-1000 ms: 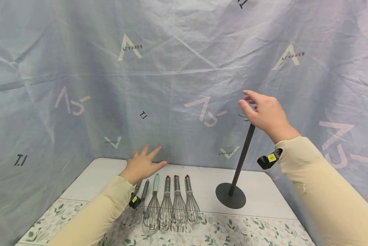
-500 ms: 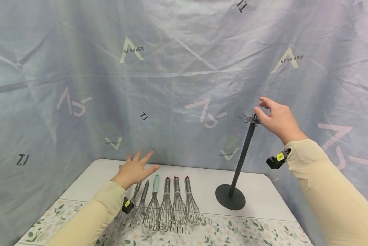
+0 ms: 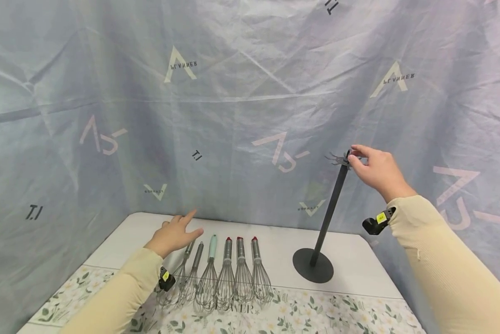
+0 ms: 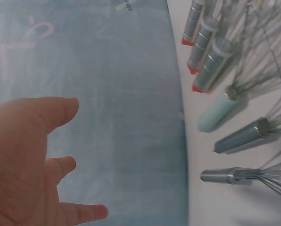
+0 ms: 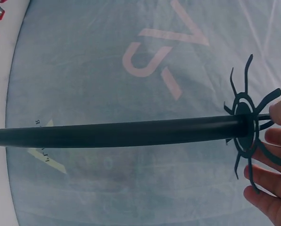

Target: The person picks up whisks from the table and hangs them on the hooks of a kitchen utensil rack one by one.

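At the top of a black stand (image 3: 330, 211), a rack with a ring of curved hooks (image 5: 244, 125), is my right hand (image 3: 379, 171). Its thumb and fingers pinch the small piece above the hooks; the right wrist view shows the fingers (image 5: 265, 181) just past the ring. My left hand (image 3: 174, 234) is held above the table's left side with fingers spread, holding nothing. Several wire whisks lie in a row beside and below it: a mint-handled whisk (image 3: 212, 248), red-tipped steel ones such as the rightmost whisk (image 3: 256, 250), and a slim grey-handled whisk (image 4: 239, 136).
The stand's round base (image 3: 306, 273) rests on the white table (image 3: 275, 236) at the right. A floral cloth (image 3: 337, 315) covers the front part, under the whisks' wire ends. A grey-blue printed curtain (image 3: 233, 116) hangs behind and along both sides.
My right hand has come down onto the stand's top, and its thumb and fingers have closed there. My left hand has drifted left and slightly down, uncovering the leftmost whisk handles.
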A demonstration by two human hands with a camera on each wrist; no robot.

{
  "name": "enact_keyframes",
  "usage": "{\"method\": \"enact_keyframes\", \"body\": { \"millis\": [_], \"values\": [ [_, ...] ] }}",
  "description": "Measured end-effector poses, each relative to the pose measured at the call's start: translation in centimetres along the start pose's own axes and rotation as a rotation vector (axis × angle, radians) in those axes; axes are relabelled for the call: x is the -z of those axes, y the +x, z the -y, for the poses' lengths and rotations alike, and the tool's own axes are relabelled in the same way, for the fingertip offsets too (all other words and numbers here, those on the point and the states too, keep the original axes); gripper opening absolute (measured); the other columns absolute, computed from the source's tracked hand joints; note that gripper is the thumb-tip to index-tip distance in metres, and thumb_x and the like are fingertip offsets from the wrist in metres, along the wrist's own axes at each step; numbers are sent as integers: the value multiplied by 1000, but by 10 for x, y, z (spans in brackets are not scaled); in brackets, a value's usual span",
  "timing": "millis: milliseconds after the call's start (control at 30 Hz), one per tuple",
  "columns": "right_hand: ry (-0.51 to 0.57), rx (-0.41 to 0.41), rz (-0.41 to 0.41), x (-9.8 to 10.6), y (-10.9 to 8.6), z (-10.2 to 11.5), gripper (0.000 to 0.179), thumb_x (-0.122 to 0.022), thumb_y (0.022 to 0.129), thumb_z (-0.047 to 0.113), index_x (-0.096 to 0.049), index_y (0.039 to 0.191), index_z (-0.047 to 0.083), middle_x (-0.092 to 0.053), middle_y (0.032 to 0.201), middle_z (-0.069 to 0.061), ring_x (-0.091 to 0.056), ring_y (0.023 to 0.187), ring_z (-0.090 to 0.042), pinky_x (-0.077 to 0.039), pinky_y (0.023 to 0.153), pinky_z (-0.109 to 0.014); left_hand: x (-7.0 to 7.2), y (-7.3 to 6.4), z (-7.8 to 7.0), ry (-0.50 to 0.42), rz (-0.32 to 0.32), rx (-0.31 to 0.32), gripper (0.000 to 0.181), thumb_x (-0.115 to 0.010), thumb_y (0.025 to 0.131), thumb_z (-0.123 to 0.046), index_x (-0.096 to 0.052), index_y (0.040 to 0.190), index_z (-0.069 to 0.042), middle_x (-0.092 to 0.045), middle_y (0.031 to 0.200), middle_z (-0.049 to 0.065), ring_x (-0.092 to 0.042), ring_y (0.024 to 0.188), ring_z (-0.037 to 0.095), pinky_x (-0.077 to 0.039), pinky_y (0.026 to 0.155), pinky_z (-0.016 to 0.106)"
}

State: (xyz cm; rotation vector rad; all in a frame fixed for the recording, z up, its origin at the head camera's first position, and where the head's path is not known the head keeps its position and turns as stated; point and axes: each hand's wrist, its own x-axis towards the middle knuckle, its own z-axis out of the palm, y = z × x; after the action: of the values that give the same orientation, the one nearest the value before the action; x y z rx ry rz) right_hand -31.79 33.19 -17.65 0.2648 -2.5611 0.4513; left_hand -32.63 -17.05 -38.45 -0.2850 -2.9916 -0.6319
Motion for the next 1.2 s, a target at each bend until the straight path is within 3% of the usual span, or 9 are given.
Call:
{"method": "enact_keyframes", "body": {
  "millis": [167, 400, 500, 633, 733, 867, 1033, 1133, 1200],
  "values": [
    [14, -23, 12, -6, -2, -3, 57, -46, 106, 42, -47, 151, 7, -58, 139, -24, -58, 118, -48, -46, 92, -63, -8, 3, 14, -51, 35, 38, 81, -52, 100, -58, -24, 162, -13, -33, 149, 40, -39, 123, 70, -41, 89, 75],
    [21, -22, -3, -8, -1, -2, 58, -47, 106, 42, -45, 152, 7, -59, 138, -25, -61, 113, -48, -47, 90, -62, -21, 13, 34, -170, 87, 63, 82, -56, 101, -48, -20, 161, -5, -33, 151, 39, -36, 134, 60, -37, 100, 71],
    [21, -13, -9, -8, 0, -2, 57, -48, 106, 42, -47, 151, 7, -60, 136, -25, -62, 112, -48, -47, 89, -61, -28, 15, 41, -246, 138, 103, 82, -58, 101, -42, -18, 161, -3, -35, 152, 37, -43, 130, 58, -45, 94, 68],
    [14, -15, -17, -9, 1, -2, 55, -50, 106, 40, -48, 150, 7, -61, 134, -24, -62, 112, -48, -48, 88, -61, -36, 16, 48, -280, 204, 165, 82, -61, 99, -37, -19, 160, -1, -34, 152, 37, -52, 122, 55, -53, 82, 59],
    [4, -13, -24, -10, 1, -3, 54, -51, 106, 38, -48, 150, 7, -62, 134, -24, -61, 112, -48, -47, 88, -61, -41, 18, 52, -281, 217, 184, 82, -63, 98, -33, -21, 159, 2, -34, 151, 37, -60, 109, 45, -54, 74, 49],
    [-4, 0, -37, -11, 1, -3, 54, -51, 106, 38, -48, 150, 7, -62, 133, -24, -61, 112, -48, -47, 88, -61, -46, 19, 56, -322, 224, 214, 83, -64, 96, -30, -20, 158, 3, -32, 153, 37, -60, 91, 35, -50, 62, 41],
    [-10, 9, -52, -12, 1, -4, 53, -51, 106, 37, -49, 149, 6, -63, 130, -24, -60, 113, -48, -47, 89, -62, -52, 21, 58, -341, 225, 227, 81, -63, 97, -28, -20, 157, 6, -30, 153, 38, -59, 103, 38, -54, 68, 43],
    [-12, 5, -49, -12, 1, -4, 53, -51, 106, 36, -49, 149, 6, -63, 130, -25, -59, 114, -49, -46, 90, -62, -56, 24, 61, -377, 226, 250, 79, -62, 98, -25, -20, 157, 6, -35, 149, 39, -60, 77, 25, -54, 63, 39],
    [-13, 4, -50, -12, 0, -4, 54, -51, 106, 36, -48, 150, 6, -63, 131, -25, -58, 116, -49, -46, 91, -63, -59, 26, 64, -401, 227, 263, 78, -61, 98, -24, -20, 157, 6, -37, 147, 40, -50, 58, 16, -52, 56, 34]
  ]
}}
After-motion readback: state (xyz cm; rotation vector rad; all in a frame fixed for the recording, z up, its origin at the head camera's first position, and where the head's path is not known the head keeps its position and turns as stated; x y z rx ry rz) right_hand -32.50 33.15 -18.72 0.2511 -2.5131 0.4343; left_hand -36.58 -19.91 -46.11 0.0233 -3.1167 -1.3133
